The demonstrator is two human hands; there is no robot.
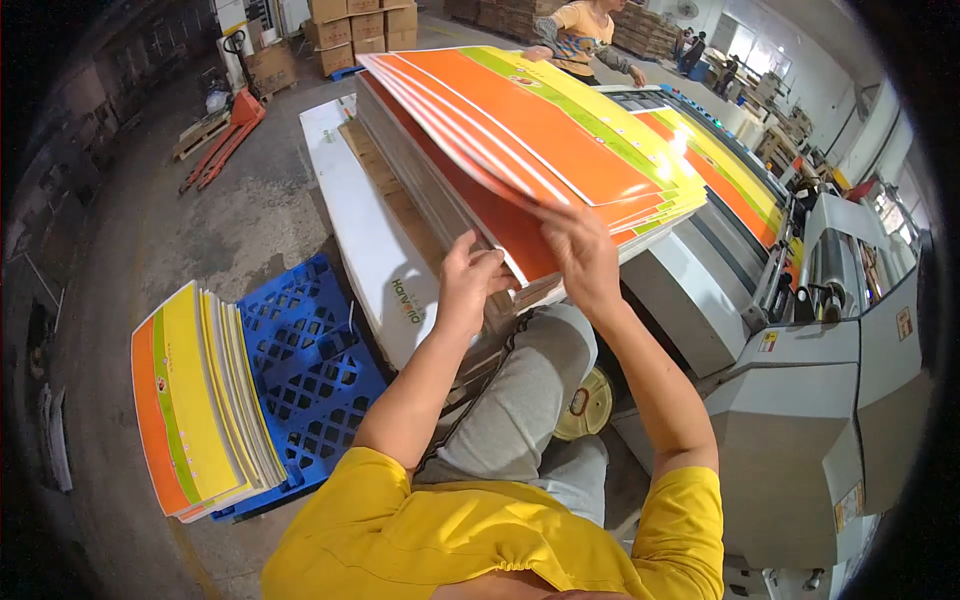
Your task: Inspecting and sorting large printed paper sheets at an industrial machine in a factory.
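A tall stack of large glossy printed sheets (590, 130), orange, yellow and green, lies in front of me. Its upper sheets are lifted and bowed along the near left side, leaving a gap above the orange sheet below. My right hand (583, 258) is closed on the near edge of these raised sheets, its fingertips partly hidden. At the stack's near left corner, my left hand (472, 278) pinches the edge of the lower sheets between thumb and fingers.
A large grey machine (800, 420) with rollers stands close on my right. To the left, a blue plastic pallet (310, 350) bears a smaller pile of printed sheets (195, 400). A red pallet jack (235, 130) and cardboard boxes (340, 30) are farther back. Another person (580, 35) stands beyond the stack.
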